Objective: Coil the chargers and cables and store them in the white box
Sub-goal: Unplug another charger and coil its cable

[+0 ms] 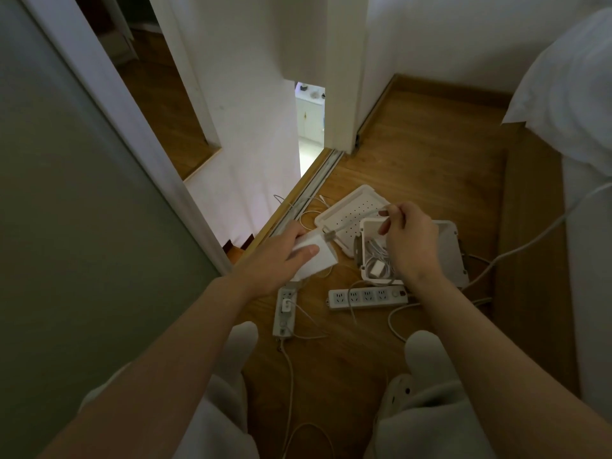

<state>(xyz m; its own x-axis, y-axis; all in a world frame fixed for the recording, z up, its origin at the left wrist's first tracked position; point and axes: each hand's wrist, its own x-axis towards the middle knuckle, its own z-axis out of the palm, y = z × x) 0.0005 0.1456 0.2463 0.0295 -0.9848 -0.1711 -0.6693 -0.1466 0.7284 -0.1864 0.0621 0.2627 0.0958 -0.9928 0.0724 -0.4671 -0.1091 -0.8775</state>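
My left hand grips a white square charger brick above the wooden floor. A thin white cable runs from the brick up to my right hand, which pinches it above the white box. The box stands open on the floor, and a small white charger with coiled cables lies inside. Its perforated lid lies flat just behind it.
Two white power strips lie on the floor, one in front of the box and one below my left hand, with loose cables trailing. A sliding door track runs at left. A bed with white bedding is at right.
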